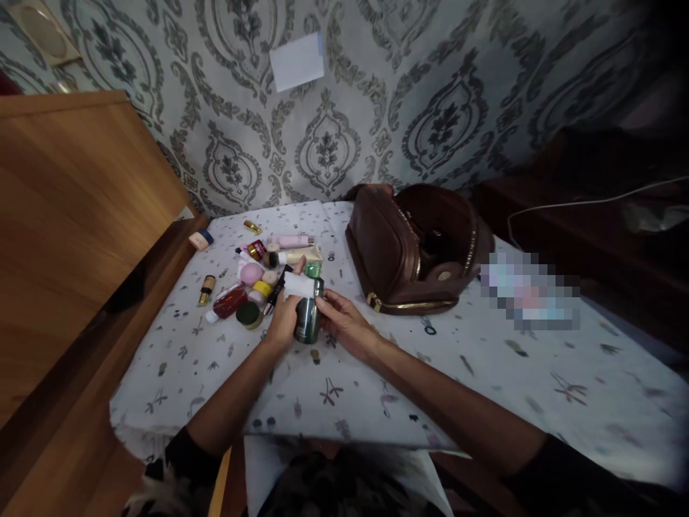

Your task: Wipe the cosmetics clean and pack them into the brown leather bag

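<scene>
A dark green bottle (307, 324) is held upright between my two hands, just above the table. My left hand (281, 321) is closed round its left side, with a finger pointing up. A small white piece (299, 286), perhaps a wipe or paper, lies across the bottle's upper part by my left fingers. My right hand (347, 321) pinches the bottle near its dark cap (319, 285). Close by on the left are a red-brown bottle (230, 303), a round dark green jar (248, 314), a pink round item (251, 273) and a cream-coloured tube (302, 255).
A brown bag (383, 248) stands unzipped at the right. Further back lie a pink tube (289, 241) and a gold item (252, 227). A patterned white cloth (334, 402) covers the table. A wooden panel (69, 215) rises at the left, and the wallpapered wall (328, 143) behind.
</scene>
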A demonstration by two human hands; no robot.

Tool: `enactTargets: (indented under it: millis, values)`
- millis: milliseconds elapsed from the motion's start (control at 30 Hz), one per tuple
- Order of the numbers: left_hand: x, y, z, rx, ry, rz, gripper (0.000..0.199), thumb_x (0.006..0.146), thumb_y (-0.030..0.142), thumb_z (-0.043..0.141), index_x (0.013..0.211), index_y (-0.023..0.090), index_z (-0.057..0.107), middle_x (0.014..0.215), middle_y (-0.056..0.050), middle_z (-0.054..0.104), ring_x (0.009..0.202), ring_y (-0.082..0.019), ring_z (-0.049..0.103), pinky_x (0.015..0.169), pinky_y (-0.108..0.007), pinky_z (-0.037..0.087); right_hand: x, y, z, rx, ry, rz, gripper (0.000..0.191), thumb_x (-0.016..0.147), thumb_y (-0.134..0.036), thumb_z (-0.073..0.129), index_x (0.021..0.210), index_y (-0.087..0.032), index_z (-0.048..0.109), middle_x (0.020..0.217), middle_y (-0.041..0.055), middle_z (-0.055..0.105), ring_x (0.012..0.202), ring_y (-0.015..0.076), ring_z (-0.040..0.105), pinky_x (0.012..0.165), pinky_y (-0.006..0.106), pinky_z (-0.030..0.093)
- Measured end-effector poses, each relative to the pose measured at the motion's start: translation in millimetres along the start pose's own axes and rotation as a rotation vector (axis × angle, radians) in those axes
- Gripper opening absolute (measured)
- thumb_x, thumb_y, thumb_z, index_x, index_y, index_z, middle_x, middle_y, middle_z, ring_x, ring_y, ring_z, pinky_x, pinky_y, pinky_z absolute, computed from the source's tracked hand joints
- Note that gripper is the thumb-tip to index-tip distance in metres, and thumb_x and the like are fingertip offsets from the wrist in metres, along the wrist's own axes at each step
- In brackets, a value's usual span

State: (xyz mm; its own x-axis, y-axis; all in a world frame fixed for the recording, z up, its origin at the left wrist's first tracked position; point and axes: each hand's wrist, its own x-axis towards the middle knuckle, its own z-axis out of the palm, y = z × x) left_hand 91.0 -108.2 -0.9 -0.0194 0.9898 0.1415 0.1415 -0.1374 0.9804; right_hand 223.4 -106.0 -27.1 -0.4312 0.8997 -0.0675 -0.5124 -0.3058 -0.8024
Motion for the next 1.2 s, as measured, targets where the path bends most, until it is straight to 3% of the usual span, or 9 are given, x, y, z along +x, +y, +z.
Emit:
enactTargets:
  millis: [233, 367, 500, 633, 733, 800, 967, 1067, 1200]
  values:
    - [-3.9, 13.9, -9.1, -0.006, -0.329, 0.168, 0.064, 0.082, 0.021, 0.054, 0.146, 0.023, 0.046, 0.155, -0.002, 0.043, 0.143, -0.024, 0.038, 0.122, -0.039, 0.023, 4.3, -18.5, -7.8, 0.081, 0.111, -0.12, 0.037, 0.066, -0.048, 0.084, 0.086, -0.023, 0.065, 0.083, -0.0025, 0.066, 0.071, 0.0123, 0.057, 0.065, 0.025, 0.046]
    - [0.9, 11.0, -19.4, 0.062, -0.4, 0.079, 0.075, 0.079, 0.02, 0.061, 0.15, 0.025, 0.039, 0.159, -0.002, 0.037, 0.146, -0.026, 0.032, 0.122, -0.042, 0.022, 5.3, -25.8, -11.1, 0.079, 0.154, -0.221, 0.036, 0.067, -0.047, 0.084, 0.081, -0.021, 0.063, 0.081, -0.0029, 0.064, 0.072, 0.0118, 0.057, 0.066, 0.024, 0.047]
    - [5.8, 2.1, -26.2, 0.014, -0.405, -0.015, 0.084, 0.07, 0.014, 0.067, 0.148, 0.028, 0.041, 0.158, -0.004, 0.038, 0.143, -0.03, 0.036, 0.116, -0.045, 0.034, 5.7, -26.5, -11.4, 0.039, 0.185, -0.268, 0.038, 0.064, -0.045, 0.085, 0.081, -0.021, 0.06, 0.08, -0.0032, 0.063, 0.073, 0.0119, 0.057, 0.067, 0.025, 0.048]
    - [10.4, -6.8, -31.9, -0.204, -0.469, -0.136, 0.076, 0.07, 0.016, 0.066, 0.143, 0.027, 0.048, 0.144, -0.009, 0.055, 0.121, -0.03, 0.059, 0.085, -0.036, 0.057, 4.7, -31.9, -12.3, 0.026, 0.196, -0.258, 0.039, 0.068, -0.049, 0.081, 0.095, -0.026, 0.064, 0.095, -0.0019, 0.063, 0.084, 0.0143, 0.058, 0.061, 0.023, 0.048]
    - [15.0, -13.5, -36.1, -0.36, -0.546, -0.245, 0.066, 0.076, 0.028, 0.064, 0.14, 0.02, 0.051, 0.126, -0.014, 0.067, 0.096, -0.029, 0.07, 0.057, -0.026, 0.054, 4.0, -41.2, -16.1, 0.028, 0.211, -0.263, 0.044, 0.073, -0.057, 0.074, 0.108, -0.033, 0.064, 0.098, -0.0015, 0.061, 0.091, 0.017, 0.058, 0.064, 0.025, 0.049]
    - [18.1, -17.6, -38.7, -0.396, -0.58, -0.283, 0.062, 0.078, 0.036, 0.063, 0.136, 0.018, 0.054, 0.115, -0.015, 0.071, 0.087, -0.029, 0.071, 0.052, -0.026, 0.051, 3.4, -46.8, -18.6, 0.016, 0.199, -0.275, 0.046, 0.074, -0.057, 0.073, 0.114, -0.035, 0.065, 0.093, -0.0009, 0.06, 0.09, 0.0179, 0.058, 0.069, 0.028, 0.051]
    - [19.7, -14.0, -42.9, -0.251, -0.548, -0.195, 0.052, 0.08, 0.041, 0.063, 0.127, 0.019, 0.062, 0.114, -0.012, 0.072, 0.099, -0.029, 0.068, 0.078, -0.038, 0.056, -0.2, -45.0, -16.2, -0.086, 0.12, -0.294, 0.04, 0.073, -0.049, 0.077, 0.106, -0.029, 0.068, 0.087, 0.0, 0.058, 0.079, 0.0159, 0.056, 0.062, 0.027, 0.05]
    - [15.0, -2.2, -40.8, -0.132, -0.553, -0.127, 0.053, 0.074, 0.03, 0.071, 0.126, 0.02, 0.064, 0.123, -0.008, 0.069, 0.116, -0.028, 0.061, 0.1, -0.038, 0.047, -2.1, -34.7, -12.0, -0.22, 0.093, -0.276, 0.035, 0.072, -0.049, 0.078, 0.095, -0.025, 0.067, 0.083, -0.0004, 0.058, 0.071, 0.0145, 0.055, 0.056, 0.026, 0.049]
    - [7.3, 7.1, -32.6, 0.061, -0.571, -0.033, 0.062, 0.077, 0.03, 0.071, 0.137, 0.024, 0.056, 0.139, -0.005, 0.06, 0.131, -0.028, 0.05, 0.112, -0.039, 0.036, -0.6, -23.9, -13.5, -0.392, 0.096, -0.32, 0.035, 0.07, -0.05, 0.078, 0.079, -0.021, 0.06, 0.073, -0.0026, 0.058, 0.063, 0.012, 0.052, 0.057, 0.025, 0.045]
